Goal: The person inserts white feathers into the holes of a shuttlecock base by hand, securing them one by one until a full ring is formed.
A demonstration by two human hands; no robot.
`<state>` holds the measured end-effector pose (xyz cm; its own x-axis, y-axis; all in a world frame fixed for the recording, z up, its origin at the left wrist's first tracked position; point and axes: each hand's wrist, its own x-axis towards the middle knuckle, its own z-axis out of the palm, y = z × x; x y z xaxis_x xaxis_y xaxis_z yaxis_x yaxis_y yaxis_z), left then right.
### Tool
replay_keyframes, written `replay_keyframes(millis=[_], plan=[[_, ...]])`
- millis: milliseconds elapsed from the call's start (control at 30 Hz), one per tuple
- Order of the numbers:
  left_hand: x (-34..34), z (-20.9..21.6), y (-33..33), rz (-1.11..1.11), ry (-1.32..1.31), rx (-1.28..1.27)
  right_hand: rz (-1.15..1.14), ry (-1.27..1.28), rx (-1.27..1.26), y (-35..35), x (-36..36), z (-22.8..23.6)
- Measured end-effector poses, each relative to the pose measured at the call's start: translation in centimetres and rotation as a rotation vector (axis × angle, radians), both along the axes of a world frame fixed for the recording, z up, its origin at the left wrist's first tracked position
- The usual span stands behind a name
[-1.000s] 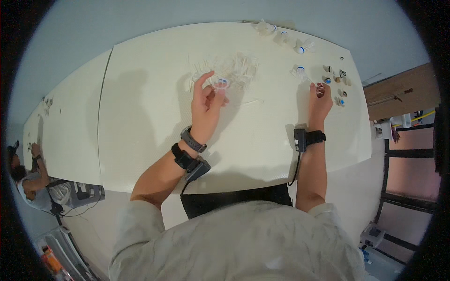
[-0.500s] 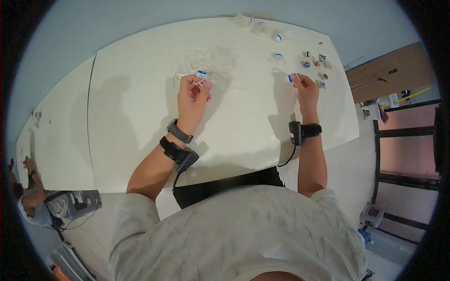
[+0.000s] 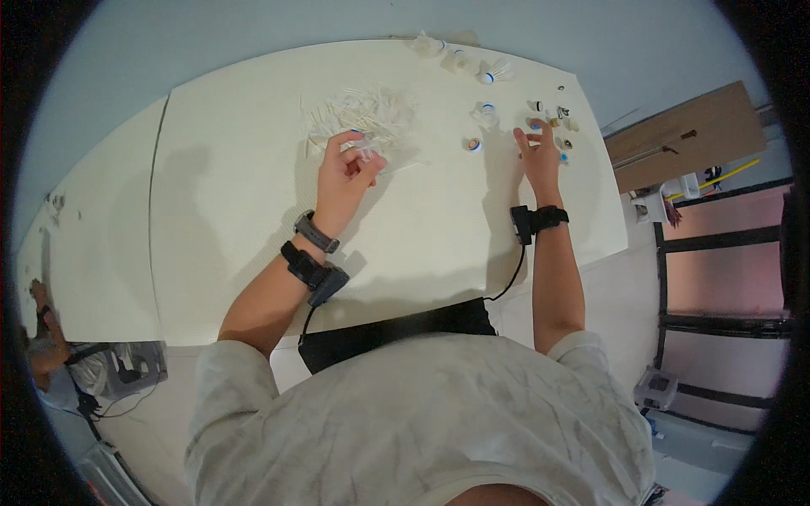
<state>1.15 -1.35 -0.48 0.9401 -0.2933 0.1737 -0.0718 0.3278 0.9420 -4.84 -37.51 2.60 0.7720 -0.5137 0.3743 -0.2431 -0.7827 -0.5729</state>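
Observation:
My left hand (image 3: 344, 179) is closed, its thumb and fingers around a small translucent white piece (image 3: 365, 150) with a bit of blue at its top. It is held over the near edge of a pile of thin white feather-like strips (image 3: 363, 114). My right hand (image 3: 540, 153) has its thumb and index finger apart. Its fingertips are at a small blue-topped round piece (image 3: 535, 124); whether they touch it I cannot tell. To its left lies a cork-coloured round piece (image 3: 472, 145) with a blue rim, and beyond that a clear piece (image 3: 485, 110) with a blue band.
Several shuttlecocks (image 3: 492, 74) with blue bands lie at the far table edge. Small rings and caps (image 3: 564, 145) are scattered by the right edge. A brown board (image 3: 683, 139) stands beyond that side. Another person's arm (image 3: 51, 325) rests at the far left.
The blue-rimmed cork-coloured piece now lies on the table. My right hand has opened and moved to the blue-topped piece. My left hand still holds its piece, now turned.

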Motion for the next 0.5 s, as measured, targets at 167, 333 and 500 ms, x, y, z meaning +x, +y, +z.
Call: replay_keyframes(millis=[167, 333, 500], plan=[[0.7, -0.9, 0.4, -0.204, -0.047, 0.093, 0.286, -0.022, -0.085, 8.8, -2.5, 6.1], [-0.9, -0.9, 0.3, -0.430, -0.088, 0.068, 0.807, 0.162, 0.224, 19.9, -5.6, 5.5], [-1.0, 0.8, 0.9, -0.508, -0.075, 0.087, 0.653, -0.004, 0.262, 17.0, -4.7, 1.7]])
